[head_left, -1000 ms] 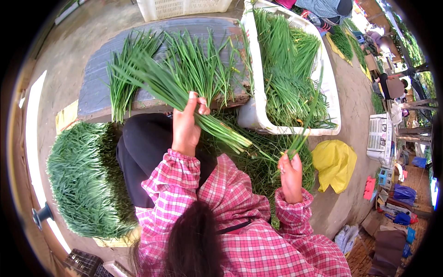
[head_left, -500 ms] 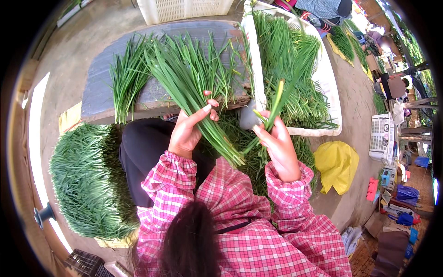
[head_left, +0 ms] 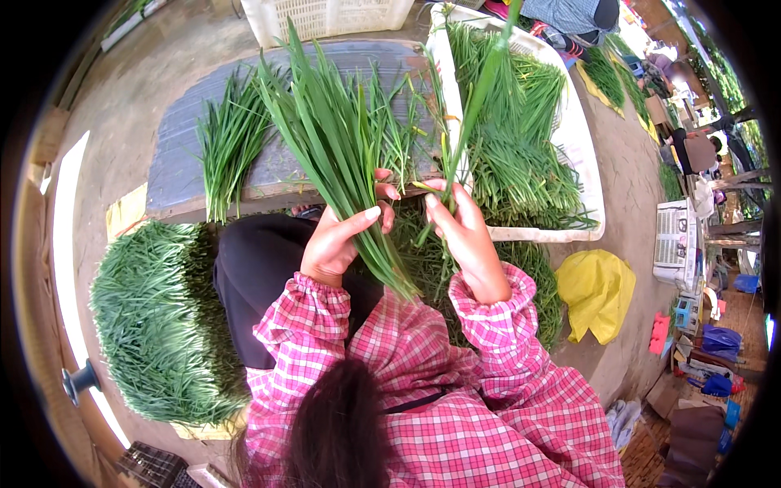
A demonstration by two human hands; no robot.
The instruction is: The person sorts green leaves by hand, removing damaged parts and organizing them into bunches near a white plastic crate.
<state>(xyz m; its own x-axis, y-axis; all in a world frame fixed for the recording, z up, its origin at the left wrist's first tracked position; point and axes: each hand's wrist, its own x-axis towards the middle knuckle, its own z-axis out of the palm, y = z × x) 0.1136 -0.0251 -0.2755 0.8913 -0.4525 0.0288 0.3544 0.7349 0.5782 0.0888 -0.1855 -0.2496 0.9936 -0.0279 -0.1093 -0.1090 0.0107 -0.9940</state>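
Note:
A bunch of long, flat-leaved green chives rests in my left hand, the thumb across it and the fingers curled around. Its cut ends point down toward my lap. To its right, my right hand pinches a few loose chive leaves that stand up toward the far edge; a thin yellowish bit sticks out at the fingertips. Beyond my hands, a smaller chive bundle and scattered stalks lie on a grey-topped low table.
At the right stands a white crate full of chives. A big stacked heap of chives sits left of my knee. Loose greens lie beside my lap, near a yellow cloth. Another white crate stands behind the table.
My right hand has moved slightly left and up, closer to the left hand, and its leaves now point more upright. The bunch in my left hand has tilted more upright.

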